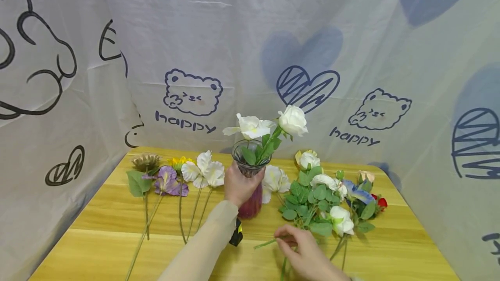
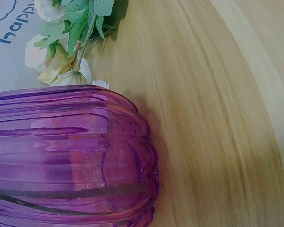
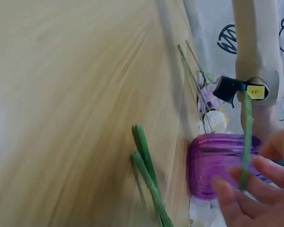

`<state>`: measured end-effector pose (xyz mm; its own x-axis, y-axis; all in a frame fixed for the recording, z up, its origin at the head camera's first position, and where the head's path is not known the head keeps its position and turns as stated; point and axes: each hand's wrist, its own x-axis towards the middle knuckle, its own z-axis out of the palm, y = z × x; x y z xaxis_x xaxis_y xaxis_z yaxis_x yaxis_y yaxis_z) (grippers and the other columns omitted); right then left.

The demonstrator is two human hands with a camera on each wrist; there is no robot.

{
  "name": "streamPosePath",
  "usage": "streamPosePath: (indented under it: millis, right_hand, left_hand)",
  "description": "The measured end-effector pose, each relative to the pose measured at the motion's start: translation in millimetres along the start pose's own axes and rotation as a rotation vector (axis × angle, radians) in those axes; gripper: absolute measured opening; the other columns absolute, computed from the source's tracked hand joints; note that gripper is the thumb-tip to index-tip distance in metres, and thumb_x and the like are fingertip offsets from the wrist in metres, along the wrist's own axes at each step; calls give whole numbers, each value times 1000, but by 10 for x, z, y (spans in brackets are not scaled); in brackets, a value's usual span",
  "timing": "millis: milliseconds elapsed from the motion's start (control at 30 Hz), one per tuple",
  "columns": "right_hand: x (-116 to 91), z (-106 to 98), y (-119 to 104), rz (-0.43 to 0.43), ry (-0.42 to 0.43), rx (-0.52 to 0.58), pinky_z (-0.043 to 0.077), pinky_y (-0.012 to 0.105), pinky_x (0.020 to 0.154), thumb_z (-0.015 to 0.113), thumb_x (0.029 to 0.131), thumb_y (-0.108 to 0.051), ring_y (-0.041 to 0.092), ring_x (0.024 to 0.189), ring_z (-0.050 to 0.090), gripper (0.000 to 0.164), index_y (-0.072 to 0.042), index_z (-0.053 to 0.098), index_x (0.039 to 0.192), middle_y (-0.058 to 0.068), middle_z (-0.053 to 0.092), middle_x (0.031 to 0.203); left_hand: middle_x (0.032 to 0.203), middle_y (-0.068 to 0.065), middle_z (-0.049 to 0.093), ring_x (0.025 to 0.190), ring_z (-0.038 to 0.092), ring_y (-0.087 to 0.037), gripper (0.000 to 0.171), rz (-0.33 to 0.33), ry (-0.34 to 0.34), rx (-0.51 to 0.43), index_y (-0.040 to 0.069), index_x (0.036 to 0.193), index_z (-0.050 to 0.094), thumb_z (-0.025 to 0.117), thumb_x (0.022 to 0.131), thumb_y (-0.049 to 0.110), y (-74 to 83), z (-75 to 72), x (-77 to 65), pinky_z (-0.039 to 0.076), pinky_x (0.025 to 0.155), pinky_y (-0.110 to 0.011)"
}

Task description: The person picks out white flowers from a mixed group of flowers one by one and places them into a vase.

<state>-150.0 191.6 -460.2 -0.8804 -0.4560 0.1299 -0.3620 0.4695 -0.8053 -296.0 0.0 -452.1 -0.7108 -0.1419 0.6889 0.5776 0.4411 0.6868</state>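
Cream left sleeve (image 1: 201, 244) and right hand (image 1: 302, 248) sit nearest the head camera. Right hand pinches a green stem (image 1: 264, 244) between thumb and fingers, low over the front of the table (image 1: 250, 268); can't tell which bloom it belongs to. Left hand (image 1: 243, 185) is wrapped round the neck of the purple vase (image 1: 251, 206), mid-table, upright; can't tell if its base touches the wood. Vase mouth holds a white rose (image 1: 293, 120) leaning right and a floppy white flower (image 1: 251, 127) left of it. Obstructions: left hand covers most of the neck, the sleeve runs just right of the left-hand stems, and vase plus hand partly hide another white bloom (image 1: 276, 181) behind. Black wrist unit (image 1: 236, 234) is near the vase base. Left of vase: brownish flower (image 1: 146, 162), yellow flower (image 1: 179, 162), purple flower (image 1: 168, 181), white pair (image 1: 204, 171), stems toward the camera. Right: leafy heap (image 1: 306, 198) with white blooms, blue flower (image 1: 359, 192), red one (image 1: 380, 202), crowding the area beyond the right hand. Two more green stems (image 3: 149, 175) lie near that hand. Printed cloth (image 1: 234, 55) hangs behind.
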Motion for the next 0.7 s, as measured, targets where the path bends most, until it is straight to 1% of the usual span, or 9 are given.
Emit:
streamPosePath:
  millis: [67, 167, 233, 333, 467, 600, 700]
  right_hand:
    - [-3, 23, -21, 4, 124, 31, 55, 29, 80, 54, 97, -22, 23, 94, 65, 18, -7, 61, 104, 7, 66, 102]
    - [7, 59, -36, 25, 298, 115, 55, 29, 79, 57, 95, -20, 24, 93, 66, 13, -9, 63, 100, 9, 67, 101]
    - [17, 80, -39, 37, 388, 185, 55, 29, 79, 59, 93, -16, 25, 93, 66, 11, -8, 64, 99, 11, 68, 99]
    - [28, 106, -37, 75, 485, 275, 55, 26, 78, 62, 91, -12, 23, 91, 67, 11, -4, 64, 98, 14, 69, 98]
    - [33, 145, -28, 137, 623, 369, 54, 24, 79, 64, 88, -6, 20, 88, 67, 16, 5, 61, 100, 18, 70, 97]
    - [36, 185, -17, 201, 772, 463, 55, 25, 79, 67, 86, -6, 17, 85, 68, 22, 9, 60, 100, 15, 71, 92]
    - [40, 201, -18, 211, 846, 528, 55, 25, 79, 71, 83, -7, 17, 85, 68, 27, 10, 59, 100, 11, 72, 88]
  left_hand:
    - [91, -7, 69, 82, 66, -20, 54, 0, -2, 0, 11, 114, 56, 76, 74, 41, 3, -3, 3, 56, 71, -38]
    - [92, -7, 69, 83, 66, -20, 54, 1, -3, -3, 11, 114, 56, 76, 74, 40, 5, -6, 7, 56, 72, -38]
    - [93, -7, 69, 84, 66, -20, 54, -2, -6, -3, 11, 115, 56, 76, 74, 39, 9, -7, 7, 56, 72, -38]
    - [93, -7, 69, 84, 66, -20, 53, -4, -11, -1, 10, 115, 56, 77, 73, 37, 11, -5, 6, 56, 73, -37]
    - [92, -7, 69, 83, 66, -19, 52, -16, -14, 0, 11, 113, 56, 77, 73, 37, 12, -3, 0, 56, 72, -37]
    - [93, -6, 69, 83, 66, -19, 52, -22, -17, -5, 11, 113, 56, 76, 73, 40, 9, -1, -1, 56, 73, -36]
    - [93, -6, 69, 84, 66, -19, 53, -17, -17, -8, 11, 113, 56, 76, 74, 41, 3, 1, 0, 56, 73, -36]
